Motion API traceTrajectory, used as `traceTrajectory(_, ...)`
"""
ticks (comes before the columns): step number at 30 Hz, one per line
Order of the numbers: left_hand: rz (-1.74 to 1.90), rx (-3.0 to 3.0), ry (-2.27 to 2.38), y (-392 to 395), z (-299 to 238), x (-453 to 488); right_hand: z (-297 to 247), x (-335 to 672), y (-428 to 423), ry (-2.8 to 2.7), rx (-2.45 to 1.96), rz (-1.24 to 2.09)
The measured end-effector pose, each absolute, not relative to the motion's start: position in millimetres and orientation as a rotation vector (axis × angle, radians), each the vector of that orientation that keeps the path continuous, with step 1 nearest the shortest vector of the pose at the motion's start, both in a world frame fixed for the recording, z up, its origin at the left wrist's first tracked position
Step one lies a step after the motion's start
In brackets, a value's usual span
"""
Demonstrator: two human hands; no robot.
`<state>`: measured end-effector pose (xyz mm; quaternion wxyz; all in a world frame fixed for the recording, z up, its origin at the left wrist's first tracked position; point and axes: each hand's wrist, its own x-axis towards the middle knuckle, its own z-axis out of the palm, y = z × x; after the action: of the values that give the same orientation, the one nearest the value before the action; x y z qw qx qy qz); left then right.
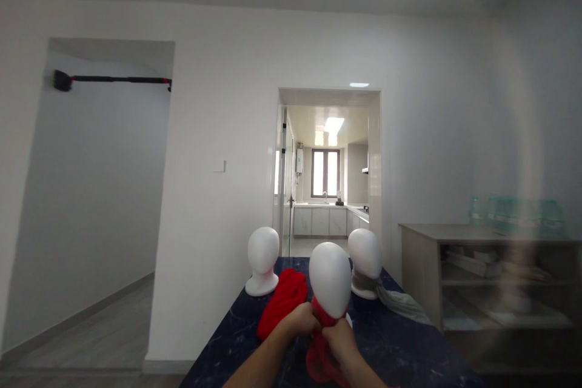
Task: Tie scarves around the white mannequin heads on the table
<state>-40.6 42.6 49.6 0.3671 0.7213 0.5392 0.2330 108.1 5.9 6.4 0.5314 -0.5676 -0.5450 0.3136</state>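
A white foam mannequin head (330,277) stands on the dark blue table (400,345) right in front of me. A red knitted scarf (321,357) is wrapped around its neck. My left hand (300,319) and my right hand (339,334) both grip the scarf at the neck, close together. The scarf's free ends hang down under my right hand, and another length of red knit (282,302) lies on the table to the left. Two more white heads stand behind: one bare at the left (262,259), one at the right (365,262) with a grey scarf (400,303) around its neck.
A wooden shelf unit (454,273) with blurred bluish bottles on top stands at the right. Behind the table a doorway opens to a kitchen (327,194). A wide opening with a black and red bar (113,79) across its top is at the left.
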Motion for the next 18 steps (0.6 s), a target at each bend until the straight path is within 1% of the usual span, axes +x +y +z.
traceTrajectory(9,0.72,1.484,1.332,45.0,37.1,-34.4,3.6,108.2,13.1,-1.339,-1.351,0.865)
traceTrajectory(18,0.795,1.386,1.296,51.2,21.6,-44.3,5.0,112.2,1.6,-1.387,-1.327,0.951)
